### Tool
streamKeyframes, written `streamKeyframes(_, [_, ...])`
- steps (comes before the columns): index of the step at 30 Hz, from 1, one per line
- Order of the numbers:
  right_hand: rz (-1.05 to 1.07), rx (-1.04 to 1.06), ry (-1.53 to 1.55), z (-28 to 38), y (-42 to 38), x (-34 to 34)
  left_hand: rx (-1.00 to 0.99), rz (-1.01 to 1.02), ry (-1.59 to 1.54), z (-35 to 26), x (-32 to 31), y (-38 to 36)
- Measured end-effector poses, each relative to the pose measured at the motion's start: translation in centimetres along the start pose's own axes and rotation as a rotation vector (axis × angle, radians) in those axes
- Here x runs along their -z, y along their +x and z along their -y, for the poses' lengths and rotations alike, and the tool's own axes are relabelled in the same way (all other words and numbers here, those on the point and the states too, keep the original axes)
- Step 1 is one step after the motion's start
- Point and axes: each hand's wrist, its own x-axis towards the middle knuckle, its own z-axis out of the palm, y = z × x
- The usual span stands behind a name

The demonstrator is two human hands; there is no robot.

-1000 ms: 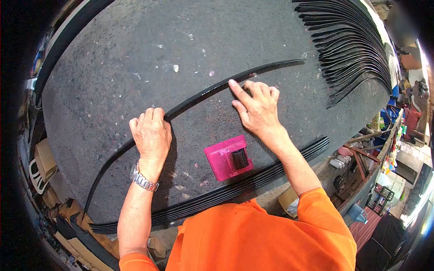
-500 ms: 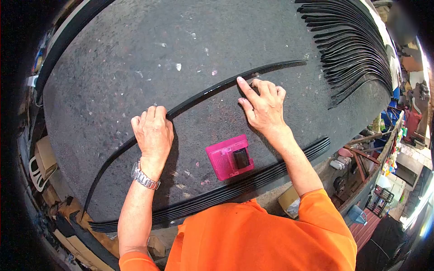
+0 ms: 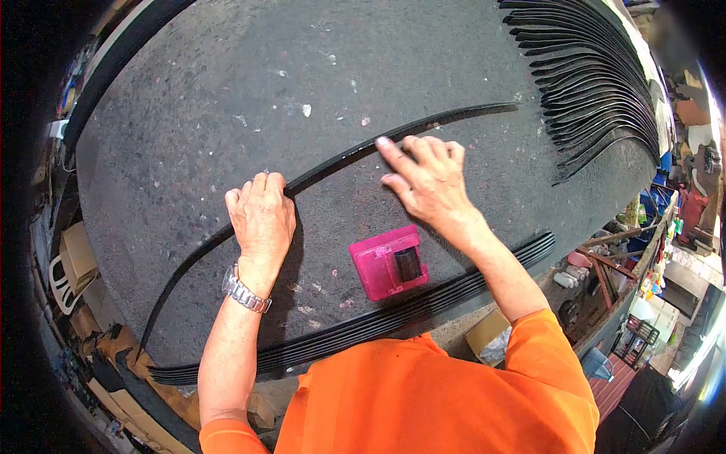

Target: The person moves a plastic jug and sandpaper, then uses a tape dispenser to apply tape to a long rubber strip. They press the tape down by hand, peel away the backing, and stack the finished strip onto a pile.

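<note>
A long, thin black strip point(image 3: 333, 165) lies in a curve across the dark tabletop point(image 3: 227, 68). My left hand point(image 3: 262, 216), with a metal watch above its wrist, has its fingers closed on the strip near the middle. To the right, my right hand point(image 3: 427, 178) has its fingers apart, the index fingertip touching the strip's lower edge. Below it sits a pink case point(image 3: 389, 262) with a black block in it. Several black strips point(image 3: 363, 318) lie side by side along the near edge of the table.
Many black strips point(image 3: 597, 91) are fanned out at the table's right end. Another dark band point(image 3: 113, 72) curves along the left edge. A cardboard box point(image 3: 488, 333) stands below the table, and a cluttered rack point(image 3: 605, 265) is at the right.
My right hand has moved left along the strip. My left hand stays on the strip in about the same place, and the view has shifted slightly.
</note>
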Motion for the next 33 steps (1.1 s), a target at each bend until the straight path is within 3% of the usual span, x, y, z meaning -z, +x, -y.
streamKeyframes(7, [-0.077, -0.233, -0.221, -6.6, -4.9, 0.7, 0.002, 0.005, -0.031, -0.1, 0.2, 0.1])
streamKeyframes(13, [-0.045, -0.291, -0.207, -5.3, -8.0, 1.5, 0.020, 0.020, -0.058, 0.2, 0.3, -0.1])
streamKeyframes(25, [0.000, -0.201, -0.147, -3.2, -7.6, 3.8, 0.093, 0.042, -0.098, 3.1, 1.5, -1.8])
streamKeyframes(33, [-0.005, -0.197, -0.047, -1.5, -7.1, 3.8, 0.213, 0.104, 0.038, 11.3, 4.7, -7.5])
